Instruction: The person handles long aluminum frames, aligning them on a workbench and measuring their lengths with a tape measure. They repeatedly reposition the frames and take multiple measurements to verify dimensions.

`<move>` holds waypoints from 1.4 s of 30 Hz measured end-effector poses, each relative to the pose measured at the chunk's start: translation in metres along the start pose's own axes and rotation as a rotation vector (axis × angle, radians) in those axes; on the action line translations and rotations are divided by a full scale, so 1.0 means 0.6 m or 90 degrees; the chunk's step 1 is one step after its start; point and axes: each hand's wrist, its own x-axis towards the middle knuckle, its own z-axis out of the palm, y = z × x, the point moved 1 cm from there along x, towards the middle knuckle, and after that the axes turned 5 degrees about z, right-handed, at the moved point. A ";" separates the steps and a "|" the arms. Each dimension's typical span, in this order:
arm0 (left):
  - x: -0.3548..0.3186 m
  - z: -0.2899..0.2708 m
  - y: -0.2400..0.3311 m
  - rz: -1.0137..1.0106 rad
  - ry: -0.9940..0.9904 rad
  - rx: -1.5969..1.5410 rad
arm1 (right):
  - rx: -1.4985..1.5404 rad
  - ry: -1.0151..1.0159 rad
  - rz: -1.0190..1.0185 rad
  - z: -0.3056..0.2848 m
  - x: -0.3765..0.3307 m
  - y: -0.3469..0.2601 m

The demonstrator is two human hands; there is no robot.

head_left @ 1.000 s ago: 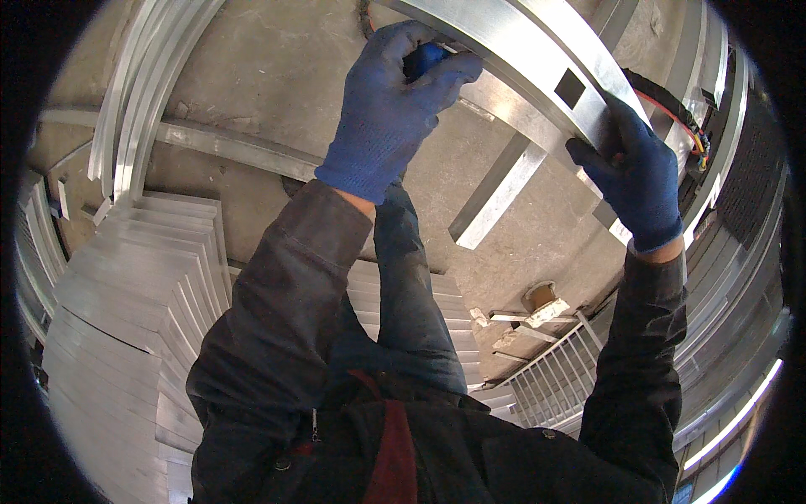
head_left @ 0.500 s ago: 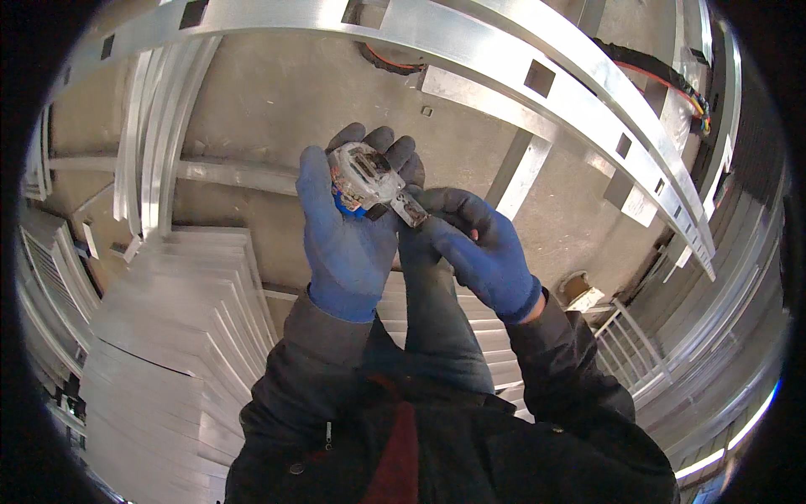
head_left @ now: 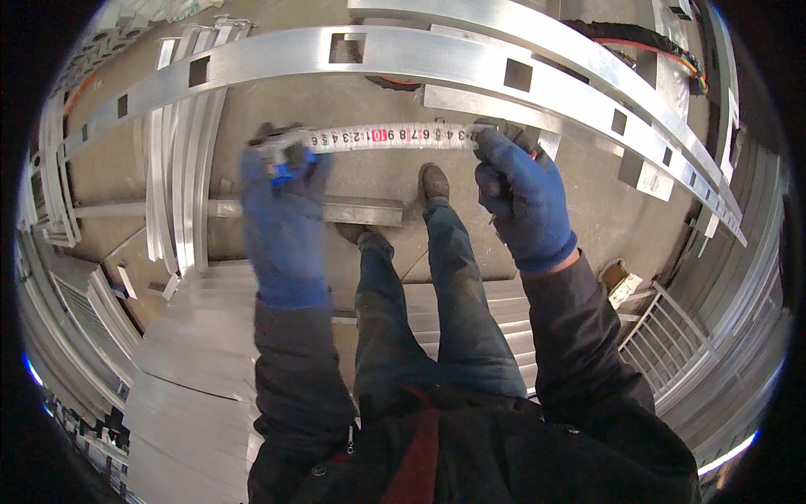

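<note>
Between my two blue-gloved hands a tape measure (head_left: pixel 395 136) stretches level, its white blade drawn out and upside down to me. My left hand (head_left: pixel 287 210), smeared by motion, is closed round the case, of which grey and blue parts show. With bent fingers my right hand (head_left: pixel 522 193) pinches the free end of the blade. Just beyond the blade runs a long metal rail (head_left: pixel 437 60) with square cut-outs, apart from both hands.
A second rail (head_left: pixel 579 50) lies behind the first. At left, long metal profiles (head_left: pixel 189 168) lie bundled above stacked pale panels (head_left: pixel 193 370). A metal bar (head_left: pixel 361 210) crosses the floor by my feet. Black-sleeved cables (head_left: pixel 638 38) lie at the far right, a white rack (head_left: pixel 667 336) nearer.
My hands have moved apart, left hand leftward and right hand rightward, pulling the blade out of the case. Both have also gone farther out, and the view has shifted.
</note>
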 end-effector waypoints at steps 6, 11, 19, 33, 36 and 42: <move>0.018 -0.025 0.026 0.035 -0.118 0.028 | 0.004 -0.013 0.005 -0.008 0.027 0.016; 0.033 -0.014 0.023 -0.001 -0.116 0.035 | 0.071 0.039 -0.023 0.001 0.034 0.027; 0.052 -0.018 0.003 -0.027 -0.171 -0.051 | 0.117 0.055 -0.041 -0.009 0.042 0.031; 0.062 -0.014 -0.004 -0.024 -0.191 -0.053 | 0.145 -0.017 -0.052 -0.030 0.060 0.048; 0.061 -0.010 -0.009 0.032 -0.171 0.009 | 0.163 -0.021 -0.043 -0.033 0.063 0.049; 0.064 0.000 -0.019 0.101 -0.118 0.108 | 0.166 -0.042 -0.058 -0.036 0.069 0.051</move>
